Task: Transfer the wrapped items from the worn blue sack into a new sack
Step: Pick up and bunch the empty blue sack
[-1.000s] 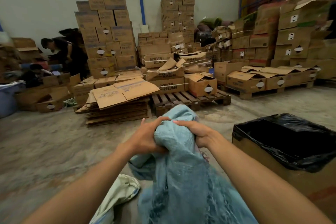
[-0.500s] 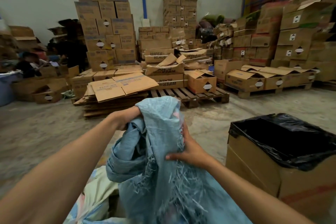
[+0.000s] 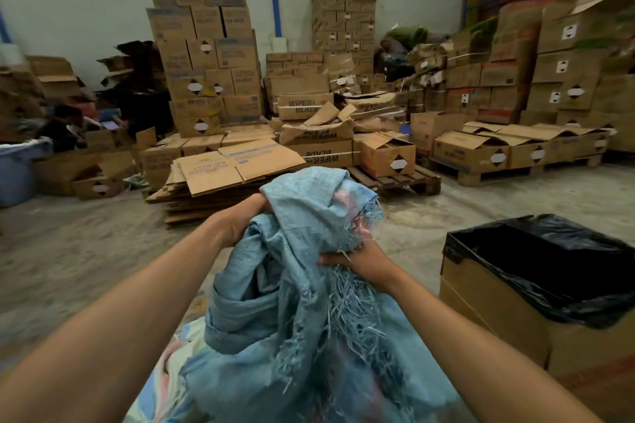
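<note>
A worn, frayed light-blue woven sack [image 3: 299,312] bulges in front of me, its loose threads hanging down the middle. My left hand [image 3: 240,220] grips the bunched cloth at the sack's upper left. My right hand [image 3: 360,261] grips the frayed edge lower on the right. Pink and pale wrapped material [image 3: 347,203] shows inside the sack's raised top. A pale cream, pink and blue sack [image 3: 165,374] lies under the blue one at the lower left.
A cardboard box lined with a black plastic bag [image 3: 536,264] stands open at my right. Flattened cartons [image 3: 223,175] and a wooden pallet [image 3: 395,182] lie ahead on the concrete floor. Stacked boxes [image 3: 206,55] line the wall. A person [image 3: 65,127] sits far left.
My hands moved apart on the sack: the right one dropped to the frayed edge, the left stayed at the top. The sack's mouth has opened and pink contents show.
</note>
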